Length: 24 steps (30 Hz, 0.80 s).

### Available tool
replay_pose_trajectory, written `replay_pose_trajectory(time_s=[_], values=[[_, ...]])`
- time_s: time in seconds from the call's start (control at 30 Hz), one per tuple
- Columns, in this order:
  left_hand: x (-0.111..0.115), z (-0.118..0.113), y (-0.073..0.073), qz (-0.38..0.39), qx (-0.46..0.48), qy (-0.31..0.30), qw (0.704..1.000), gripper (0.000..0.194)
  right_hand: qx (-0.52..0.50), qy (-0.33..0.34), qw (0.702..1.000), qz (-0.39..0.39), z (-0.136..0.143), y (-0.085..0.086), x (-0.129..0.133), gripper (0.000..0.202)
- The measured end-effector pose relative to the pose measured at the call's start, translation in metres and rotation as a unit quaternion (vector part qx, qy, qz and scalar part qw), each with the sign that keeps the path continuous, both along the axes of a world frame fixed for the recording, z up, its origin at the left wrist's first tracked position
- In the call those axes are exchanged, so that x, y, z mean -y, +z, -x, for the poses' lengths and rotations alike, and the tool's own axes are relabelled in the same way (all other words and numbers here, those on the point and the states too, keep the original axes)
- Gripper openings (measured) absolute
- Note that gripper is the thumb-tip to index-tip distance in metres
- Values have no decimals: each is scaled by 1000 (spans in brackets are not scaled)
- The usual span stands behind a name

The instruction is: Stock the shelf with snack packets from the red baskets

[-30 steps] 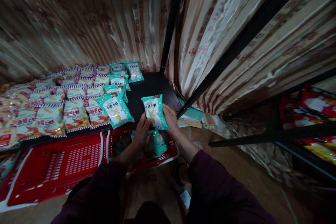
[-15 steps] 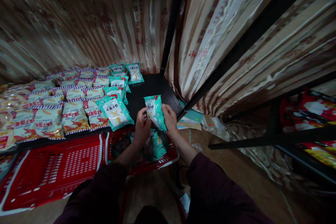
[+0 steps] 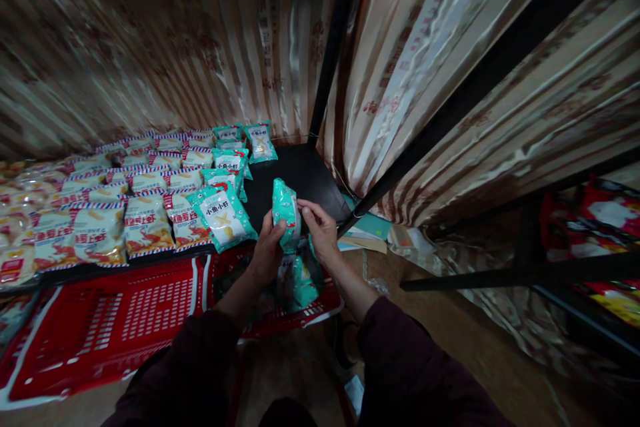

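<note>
A teal snack bag [image 3: 286, 213] is held upright over the front edge of the black shelf [image 3: 305, 177], turned so that its side edge faces me. My left hand [image 3: 267, 252] is closed around its lower left part, thumb on the front. At the bag's right edge, the fingertips of my right hand [image 3: 323, 232] pinch the wrapper. Below both hands, more teal bags [image 3: 304, 283] lie in a red basket [image 3: 313, 313], partly hidden by my wrists. Left of my hands, matching teal bags [image 3: 223, 215] stand in a column on the shelf.
Rows of white-and-orange snack bags [image 3: 147, 223] fill the shelf to the left. A red perforated basket panel [image 3: 115, 327] lies below them. Black frame posts [image 3: 334, 47] and a striped curtain [image 3: 240, 47] bound the back and right. Red and yellow packets [image 3: 607, 213] sit far right.
The bag in my hands has turned from showing its printed front to showing its side edge. My left hand has moved up its left side; my right hand's grip has shifted to the edge.
</note>
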State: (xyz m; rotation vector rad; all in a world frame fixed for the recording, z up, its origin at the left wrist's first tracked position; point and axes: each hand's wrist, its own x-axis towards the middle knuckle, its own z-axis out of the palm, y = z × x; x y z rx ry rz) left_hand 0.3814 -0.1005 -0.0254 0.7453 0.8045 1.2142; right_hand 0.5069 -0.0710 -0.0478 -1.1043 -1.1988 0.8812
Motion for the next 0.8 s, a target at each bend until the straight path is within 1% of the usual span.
replay_pose_trajectory(time_s=[0.1,0.2,0.27,0.4,0.47,0.57,0.63,0.7,0.8], values=[[-1,1,2,31,7,-14,999,53,32,6,999,-15,-1,-2,-1,28],[-2,2,1,47,18,-18,999,56,41,11,999,-13,0,-2,-1,28],[-4,2,0,53,18,-15,998,56,33,15,999,-4,2,-2,-1,29],[-7,4,-1,66,18,-13,998,49,-11,21,1000,3,5,-2,-3,31],[-8,7,-3,59,2,-8,998,44,-32,18,999,18,6,-3,-5,36],[-8,12,-6,36,-45,10,998,36,-48,16,997,64,7,-6,-8,48],[-8,16,-8,18,-69,22,997,36,-58,18,995,75,7,-7,-10,53],[-8,19,-10,6,-86,28,996,38,-67,26,995,76,7,-8,-11,53],[-9,20,-16,5,-100,30,995,33,-68,33,994,78,8,-8,-12,51]])
